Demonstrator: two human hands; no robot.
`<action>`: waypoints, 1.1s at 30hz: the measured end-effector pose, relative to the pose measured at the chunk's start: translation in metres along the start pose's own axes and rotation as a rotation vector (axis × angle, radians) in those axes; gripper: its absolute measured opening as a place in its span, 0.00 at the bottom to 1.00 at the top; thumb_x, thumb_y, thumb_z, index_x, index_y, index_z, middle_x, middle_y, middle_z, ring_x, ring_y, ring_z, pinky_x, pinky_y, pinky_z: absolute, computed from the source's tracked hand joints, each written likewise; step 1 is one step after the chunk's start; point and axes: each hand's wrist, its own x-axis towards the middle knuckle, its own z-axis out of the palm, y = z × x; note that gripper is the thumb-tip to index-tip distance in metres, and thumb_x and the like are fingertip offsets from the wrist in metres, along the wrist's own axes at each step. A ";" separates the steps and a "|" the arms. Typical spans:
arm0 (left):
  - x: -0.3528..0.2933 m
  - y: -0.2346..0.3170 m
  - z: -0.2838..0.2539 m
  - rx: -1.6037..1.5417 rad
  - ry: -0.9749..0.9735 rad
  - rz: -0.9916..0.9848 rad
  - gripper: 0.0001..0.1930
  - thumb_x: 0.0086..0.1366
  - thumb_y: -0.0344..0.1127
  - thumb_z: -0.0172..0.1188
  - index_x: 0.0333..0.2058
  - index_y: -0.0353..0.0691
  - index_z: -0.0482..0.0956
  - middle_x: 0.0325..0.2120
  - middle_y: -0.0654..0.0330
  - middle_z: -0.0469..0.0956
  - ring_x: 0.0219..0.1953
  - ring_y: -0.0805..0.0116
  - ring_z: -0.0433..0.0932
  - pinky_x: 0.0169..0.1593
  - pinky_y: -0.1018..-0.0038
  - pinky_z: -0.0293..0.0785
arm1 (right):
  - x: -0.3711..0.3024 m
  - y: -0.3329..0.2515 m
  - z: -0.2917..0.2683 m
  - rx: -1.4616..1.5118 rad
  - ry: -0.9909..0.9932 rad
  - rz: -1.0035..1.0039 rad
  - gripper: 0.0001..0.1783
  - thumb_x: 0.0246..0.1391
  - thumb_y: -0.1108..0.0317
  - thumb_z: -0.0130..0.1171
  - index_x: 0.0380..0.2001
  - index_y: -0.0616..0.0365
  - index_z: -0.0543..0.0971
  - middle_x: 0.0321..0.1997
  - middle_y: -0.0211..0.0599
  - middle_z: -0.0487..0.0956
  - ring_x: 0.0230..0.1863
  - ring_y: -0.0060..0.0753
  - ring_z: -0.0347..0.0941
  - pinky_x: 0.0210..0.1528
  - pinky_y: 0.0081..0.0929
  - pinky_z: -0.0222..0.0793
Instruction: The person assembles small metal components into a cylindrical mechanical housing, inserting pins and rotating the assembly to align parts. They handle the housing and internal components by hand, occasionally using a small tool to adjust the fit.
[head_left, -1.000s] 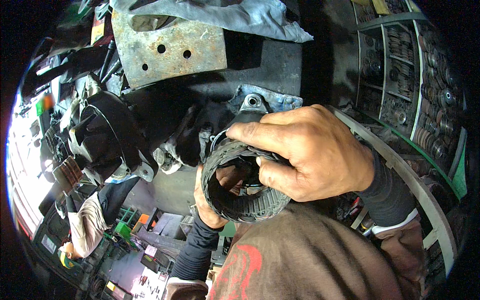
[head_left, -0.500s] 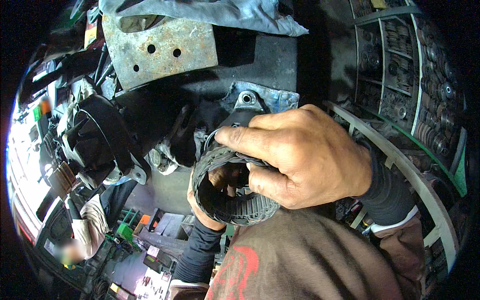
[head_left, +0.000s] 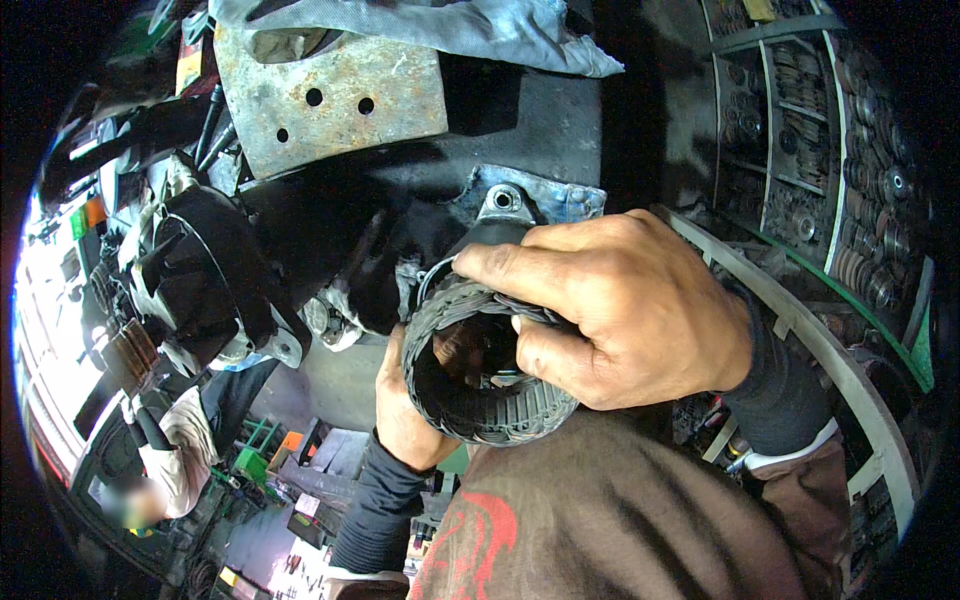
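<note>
A dark ring-shaped stator (head_left: 432, 395), with braided-looking coil ends around its rim and slots along its inner wall, is tilted so that its opening faces me. My left hand (head_left: 408, 425) is wrapped round its lower left side, with some fingers hidden behind the ring. At the upper right, my right hand (head_left: 640, 320) pinches the rim, its index finger lying over the top edge and its thumb at the inner edge. Just beyond the ring is a metal housing with a round-holed mounting ear (head_left: 502, 200), resting by a piece of denim (head_left: 577, 200).
A rusty metal plate with holes (head_left: 345, 100) lies at the far side, under a blue-grey cloth (head_left: 480, 30). Left of my hands sits a dark machine part (head_left: 195, 265). Shelves stacked with metal parts (head_left: 800, 140) stand at right. Another person (head_left: 185, 450) is at lower left.
The stator has shifted a little to the right with both hands on it. More of my left hand and its thumb shows now. The view itself has also moved slightly.
</note>
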 end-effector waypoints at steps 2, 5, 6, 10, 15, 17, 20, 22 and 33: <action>-0.007 0.000 -0.001 0.078 -0.080 0.013 0.30 0.56 0.36 0.71 0.59 0.36 0.78 0.55 0.44 0.79 0.60 0.41 0.76 0.66 0.51 0.68 | -0.002 0.000 0.000 -0.018 -0.004 -0.001 0.30 0.45 0.71 0.70 0.55 0.66 0.82 0.34 0.49 0.85 0.30 0.51 0.83 0.33 0.41 0.80; -0.008 0.000 -0.011 0.036 -0.188 0.006 0.33 0.58 0.36 0.67 0.64 0.38 0.75 0.62 0.49 0.75 0.64 0.44 0.71 0.67 0.51 0.64 | -0.002 -0.001 0.004 -0.025 0.002 0.003 0.30 0.45 0.71 0.69 0.55 0.65 0.82 0.35 0.49 0.84 0.30 0.52 0.83 0.33 0.41 0.80; -0.006 0.002 -0.016 0.062 -0.215 0.003 0.34 0.58 0.37 0.67 0.65 0.39 0.75 0.62 0.48 0.75 0.63 0.43 0.71 0.67 0.51 0.64 | -0.002 -0.002 0.004 -0.027 -0.009 0.012 0.30 0.45 0.71 0.69 0.55 0.65 0.82 0.35 0.49 0.84 0.30 0.52 0.83 0.33 0.41 0.80; -0.012 -0.012 -0.007 0.249 -0.171 0.046 0.36 0.55 0.39 0.70 0.66 0.50 0.76 0.60 0.53 0.74 0.62 0.46 0.70 0.67 0.53 0.66 | -0.001 -0.005 0.003 -0.050 -0.007 0.015 0.30 0.45 0.71 0.69 0.56 0.65 0.82 0.35 0.49 0.84 0.31 0.52 0.83 0.34 0.40 0.81; -0.022 -0.025 0.011 0.306 0.041 0.133 0.33 0.53 0.40 0.71 0.61 0.57 0.82 0.60 0.57 0.73 0.59 0.52 0.68 0.65 0.60 0.67 | 0.000 -0.010 0.004 -0.073 -0.030 0.056 0.28 0.46 0.73 0.67 0.55 0.65 0.81 0.39 0.52 0.85 0.35 0.54 0.84 0.37 0.40 0.82; -0.027 -0.023 0.021 0.355 0.178 0.099 0.30 0.54 0.43 0.69 0.59 0.63 0.85 0.59 0.57 0.73 0.58 0.53 0.66 0.61 0.58 0.65 | 0.001 -0.013 0.005 -0.070 -0.038 0.081 0.28 0.47 0.73 0.66 0.55 0.64 0.81 0.41 0.53 0.85 0.38 0.56 0.85 0.40 0.41 0.82; -0.031 -0.022 0.039 0.375 0.410 0.078 0.29 0.56 0.43 0.65 0.59 0.66 0.84 0.51 0.59 0.74 0.52 0.54 0.67 0.57 0.55 0.63 | 0.001 -0.018 0.002 -0.034 -0.064 0.133 0.27 0.47 0.74 0.66 0.54 0.66 0.80 0.44 0.55 0.85 0.42 0.57 0.85 0.44 0.42 0.82; -0.031 -0.022 0.036 0.351 0.263 0.070 0.30 0.57 0.41 0.64 0.61 0.66 0.83 0.46 0.59 0.73 0.49 0.54 0.67 0.56 0.55 0.63 | -0.001 -0.017 0.003 -0.051 -0.034 0.090 0.26 0.48 0.74 0.65 0.53 0.68 0.80 0.44 0.56 0.85 0.44 0.58 0.85 0.47 0.43 0.82; -0.019 -0.046 0.019 0.082 0.093 0.229 0.27 0.53 0.35 0.64 0.56 0.51 0.81 0.29 0.62 0.72 0.34 0.61 0.74 0.42 0.64 0.70 | 0.002 -0.021 0.007 -0.113 -0.010 0.124 0.26 0.50 0.75 0.64 0.54 0.70 0.81 0.41 0.55 0.84 0.40 0.51 0.83 0.45 0.37 0.78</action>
